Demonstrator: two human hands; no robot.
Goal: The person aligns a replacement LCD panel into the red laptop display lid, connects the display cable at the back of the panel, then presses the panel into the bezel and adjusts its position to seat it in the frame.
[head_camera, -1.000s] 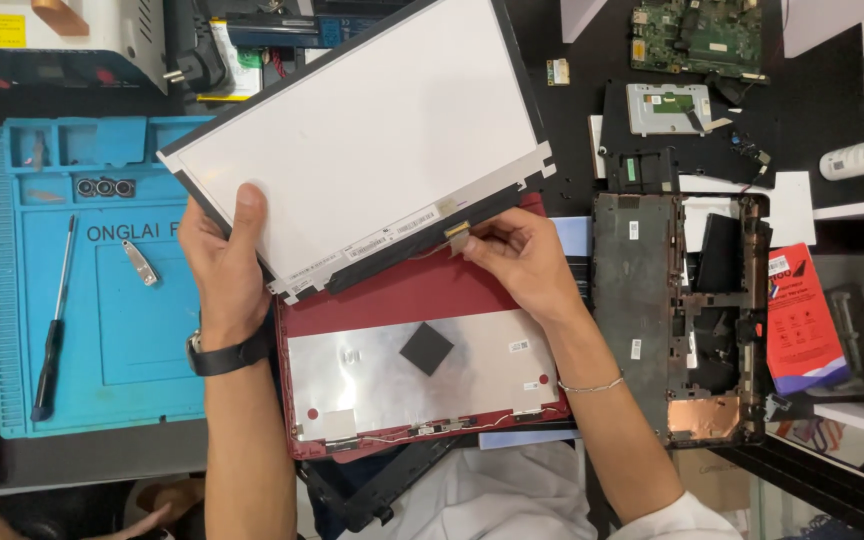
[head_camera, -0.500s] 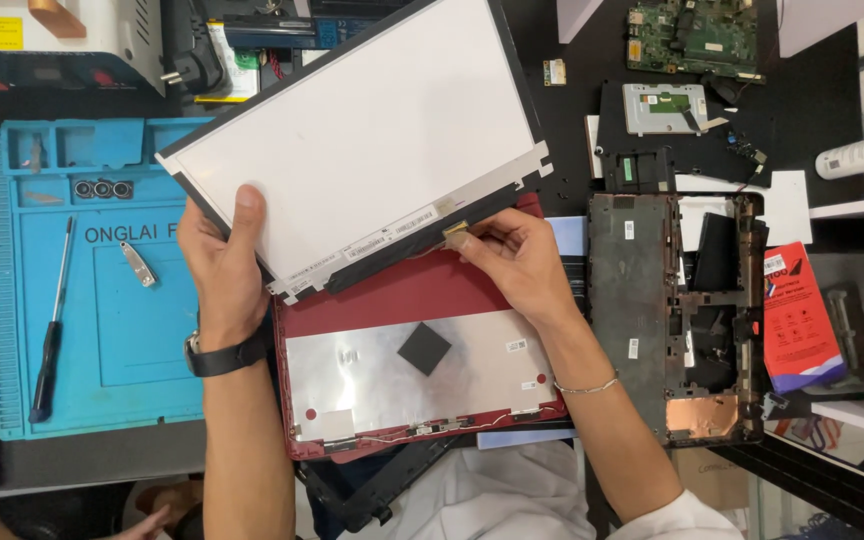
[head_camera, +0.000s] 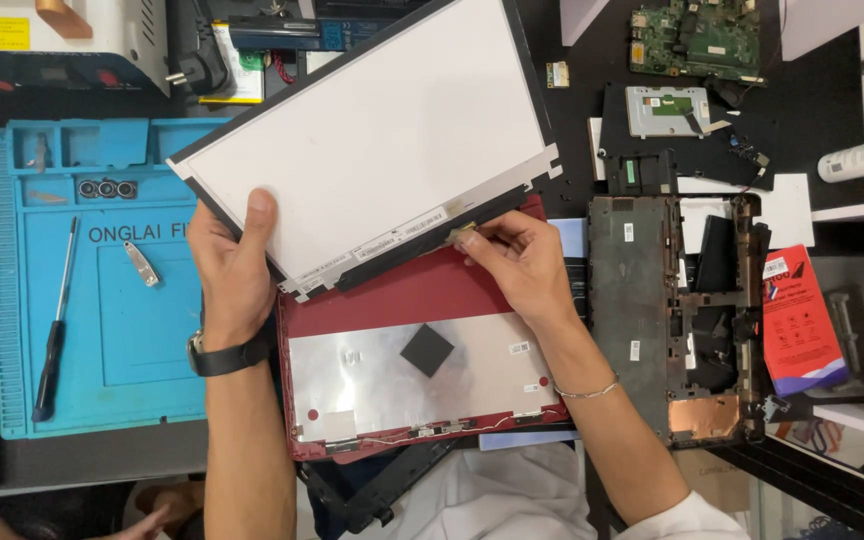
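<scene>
White panel (head_camera: 372, 140) btwn hands (tilted)

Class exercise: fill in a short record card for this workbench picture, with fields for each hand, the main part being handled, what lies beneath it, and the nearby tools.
Left hand: left hand grips the lower left edge of the display panel, thumb on its white back.
Right hand: right hand pinches at the connector on the panel's lower edge.
Panel: tilted, raised above the red lid.
Beneath: red lid, lined with silver foil and a black square pad.
Left side: blue mat with a screwdriver.
Right side: stripped laptop base.
</scene>
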